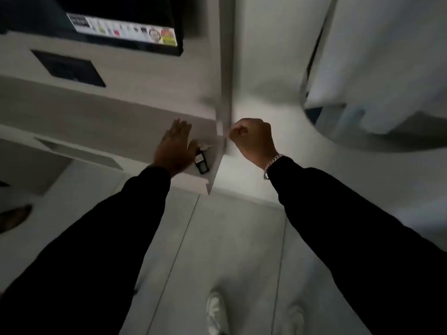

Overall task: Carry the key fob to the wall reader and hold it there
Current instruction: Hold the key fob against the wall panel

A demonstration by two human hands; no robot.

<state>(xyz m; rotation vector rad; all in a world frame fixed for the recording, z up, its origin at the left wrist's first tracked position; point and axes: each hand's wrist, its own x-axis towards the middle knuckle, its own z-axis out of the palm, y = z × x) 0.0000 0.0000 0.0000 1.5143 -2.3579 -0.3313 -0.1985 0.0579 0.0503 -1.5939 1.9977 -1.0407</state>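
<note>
The key fob (202, 163), a small black rectangular piece with a pale tag at its top, lies on a light ledge (125, 131) close to the ledge's right corner. My left hand (174, 146) rests flat over the ledge with fingers stretched forward, the thumb side touching the fob. I cannot tell if the thumb grips it. My right hand (252, 140) is curled into a fist against the wall's vertical edge (226, 68), just right of the ledge corner. No reader is clearly recognisable in this dim, blurred view.
A dark rectangular panel (69, 68) sits in the wall above the ledge, and a screen (121, 25) hangs higher up. A rounded mirror (377, 76) is at the right. My white shoes (215, 313) stand on the tiled floor; a brown shoe (14, 217) lies at the left.
</note>
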